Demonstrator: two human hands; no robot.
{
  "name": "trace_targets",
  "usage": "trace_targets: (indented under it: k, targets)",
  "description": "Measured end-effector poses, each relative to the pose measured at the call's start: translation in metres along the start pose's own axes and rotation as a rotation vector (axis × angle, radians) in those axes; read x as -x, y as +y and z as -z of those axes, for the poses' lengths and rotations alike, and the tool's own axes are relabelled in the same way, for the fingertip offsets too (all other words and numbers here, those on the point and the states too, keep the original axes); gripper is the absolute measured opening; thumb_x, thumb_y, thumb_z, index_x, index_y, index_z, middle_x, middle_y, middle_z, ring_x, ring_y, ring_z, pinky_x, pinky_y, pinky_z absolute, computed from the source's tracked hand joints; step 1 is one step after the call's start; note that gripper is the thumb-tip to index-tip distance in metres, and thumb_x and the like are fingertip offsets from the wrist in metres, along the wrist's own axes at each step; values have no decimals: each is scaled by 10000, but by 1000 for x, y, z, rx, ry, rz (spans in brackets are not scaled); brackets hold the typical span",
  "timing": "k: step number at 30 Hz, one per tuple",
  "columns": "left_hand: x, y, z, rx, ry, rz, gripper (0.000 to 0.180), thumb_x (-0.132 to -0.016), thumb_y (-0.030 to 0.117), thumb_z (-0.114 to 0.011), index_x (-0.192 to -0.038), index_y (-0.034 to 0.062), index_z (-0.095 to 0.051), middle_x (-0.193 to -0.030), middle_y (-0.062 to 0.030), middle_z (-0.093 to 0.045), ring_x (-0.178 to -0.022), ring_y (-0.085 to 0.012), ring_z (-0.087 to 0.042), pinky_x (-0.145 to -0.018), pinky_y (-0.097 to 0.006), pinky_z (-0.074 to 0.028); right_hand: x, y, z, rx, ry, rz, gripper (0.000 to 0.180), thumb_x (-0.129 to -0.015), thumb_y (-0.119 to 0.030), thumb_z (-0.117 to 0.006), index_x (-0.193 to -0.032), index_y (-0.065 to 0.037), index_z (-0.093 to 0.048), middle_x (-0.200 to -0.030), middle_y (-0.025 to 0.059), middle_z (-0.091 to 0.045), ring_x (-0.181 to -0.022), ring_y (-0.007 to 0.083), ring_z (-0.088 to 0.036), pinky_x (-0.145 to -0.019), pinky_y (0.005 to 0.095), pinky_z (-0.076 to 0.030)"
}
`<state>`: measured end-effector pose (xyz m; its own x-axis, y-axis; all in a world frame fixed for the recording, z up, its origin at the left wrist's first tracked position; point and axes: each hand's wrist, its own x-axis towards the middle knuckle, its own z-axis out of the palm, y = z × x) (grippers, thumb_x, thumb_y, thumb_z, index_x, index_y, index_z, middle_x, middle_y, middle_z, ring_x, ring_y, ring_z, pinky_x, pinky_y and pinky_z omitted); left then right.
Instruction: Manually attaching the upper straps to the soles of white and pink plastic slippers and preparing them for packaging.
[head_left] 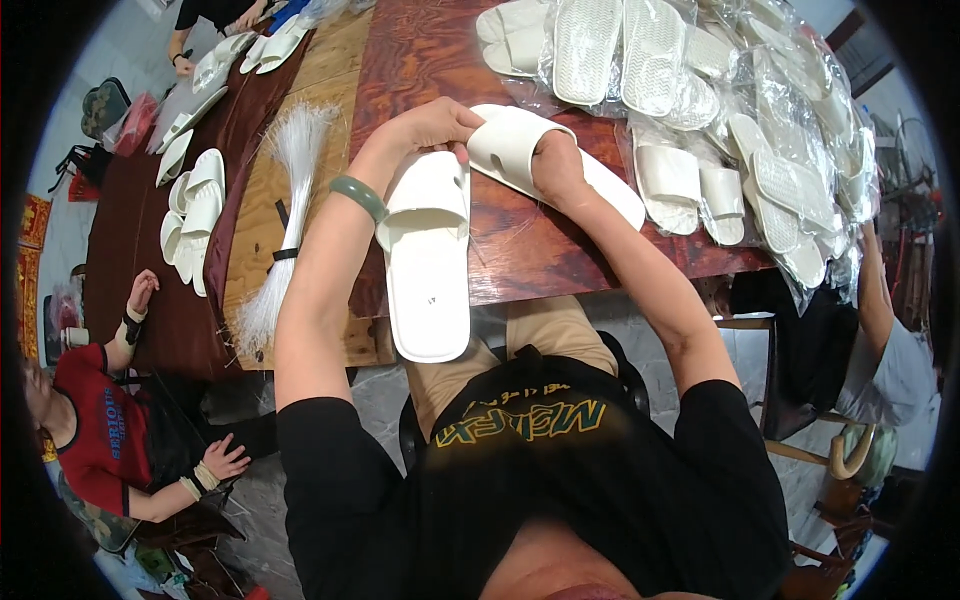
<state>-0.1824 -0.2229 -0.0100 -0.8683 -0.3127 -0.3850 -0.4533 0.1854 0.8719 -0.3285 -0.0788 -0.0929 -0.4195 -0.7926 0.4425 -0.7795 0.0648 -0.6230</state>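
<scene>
Red wooden worktop (410,62), upper centre: left hand (437,124) curls at two white strapped slippers (430,285), right hand (558,166) sits inside one; grips unclear.

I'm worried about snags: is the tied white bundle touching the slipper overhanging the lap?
Apart: the head view shows some tabletop between bundle and slipper.

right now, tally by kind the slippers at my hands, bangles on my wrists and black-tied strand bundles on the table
White slippers: 2
Green bangle: 1
Black-tied strand bundle: 1
Total: 4
</scene>
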Motion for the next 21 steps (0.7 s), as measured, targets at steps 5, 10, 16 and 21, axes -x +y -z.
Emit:
trace_targets:
  k: [5,10,16,21]
  targets:
    - [-2,-4,3,-17,-34,20,211,-800,60,-619,-1002,39,-680,-756,7,-651,-507,-22,-533,-447,-162,-425,0,-13,3,-17,-2,-18,122,-742,-133,-601,-789,-65,-691,-773,198,-635,-739,358,-622,-683,426,-489]
    - [-3,-3,1,4,-49,-5,168,-788,55,-627,-942,39,-694,-676,39,-611,-498,-9,-512,-423,-161,-396,-7,-10,3,-260,-86,121,339,-732,-235,-706,-1035,-91,-657,-932,117,-664,-803,242,-639,-692,310,-482]
    - [2,-6,4,-40,-93,-66,117,-780,72,-637,-872,42,-702,-618,34,-593,-484,-10,-500,-426,-160,-372,-12,-73,45,-94,-101,375,280,-754,-273,-656,-980,-107,-652,-933,157,-648,-823,316,-623,-699,382,-486]
    - [3,16,1,-12,-154,8,75,-779,75,-631,-800,37,-692,-590,33,-584,-485,-13,-506,-429,-164,-373,-10,-34,26,5,-164,202,278,-768,-257,-634,-992,-92,-640,-954,166,-639,-849,325,-613,-718,380,-480]
